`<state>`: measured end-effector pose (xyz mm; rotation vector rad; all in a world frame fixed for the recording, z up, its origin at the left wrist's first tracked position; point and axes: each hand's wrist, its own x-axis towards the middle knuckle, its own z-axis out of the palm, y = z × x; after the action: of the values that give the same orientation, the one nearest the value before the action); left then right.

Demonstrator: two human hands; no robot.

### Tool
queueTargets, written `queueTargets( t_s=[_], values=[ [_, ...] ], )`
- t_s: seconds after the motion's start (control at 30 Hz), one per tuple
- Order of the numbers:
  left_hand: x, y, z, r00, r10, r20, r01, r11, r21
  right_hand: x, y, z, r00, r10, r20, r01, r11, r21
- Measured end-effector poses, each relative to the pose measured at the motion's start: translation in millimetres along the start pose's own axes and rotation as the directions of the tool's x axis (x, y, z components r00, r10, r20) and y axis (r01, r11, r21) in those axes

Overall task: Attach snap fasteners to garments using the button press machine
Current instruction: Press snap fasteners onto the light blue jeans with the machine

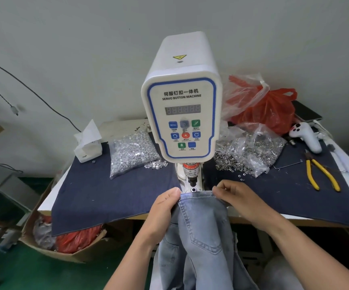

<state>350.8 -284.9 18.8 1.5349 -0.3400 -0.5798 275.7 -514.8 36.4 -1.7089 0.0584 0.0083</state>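
Your table (46,203) stands against a pale wall, draped in dark blue cloth (106,191), with bags of snap fasteners (130,152) to the left and right of the white button press machine (182,114), yellow-handled pliers (321,174) at the far right, and a cardboard box (50,248) on the green floor at the left. You pinch the light denim garment (202,227) by its waistband — left hand (165,208) at its left corner, right hand (236,197) at its right — stretching the edge just near of the press head, the rest hanging off the table's near edge.
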Motion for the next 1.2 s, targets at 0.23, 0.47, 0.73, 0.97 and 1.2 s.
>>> queueTargets(
  t_s=[0.23, 0.47, 0.73, 0.97, 1.2],
  values=[
    [18.5, -12.2, -0.5, 0.995, -0.044, -0.094, 0.044, 0.999, -0.001, 17.4, 17.6, 7.8, 0.985, 0.149, -0.093, -0.134, 0.979, 0.152],
    [24.2, -17.3, 0.7, 0.991, -0.052, -0.124, 0.054, 0.998, 0.015, 22.3, 20.5, 5.9, 0.981, 0.161, -0.11, -0.147, 0.981, 0.124],
    [22.6, -16.6, 0.4, 0.989, -0.055, -0.134, 0.055, 0.998, -0.003, 21.3, 19.5, 7.3, 0.981, 0.153, -0.124, -0.143, 0.986, 0.083],
    [20.6, -15.5, 2.7, 0.992, -0.035, -0.125, 0.032, 0.999, -0.021, 21.6, 20.6, 7.5, 0.978, 0.167, -0.126, -0.155, 0.983, 0.099],
    [20.6, -13.1, 2.7, 0.985, -0.054, -0.163, 0.054, 0.999, -0.005, 23.2, 20.7, 7.9, 0.977, 0.156, -0.142, -0.146, 0.987, 0.073]
  ],
)
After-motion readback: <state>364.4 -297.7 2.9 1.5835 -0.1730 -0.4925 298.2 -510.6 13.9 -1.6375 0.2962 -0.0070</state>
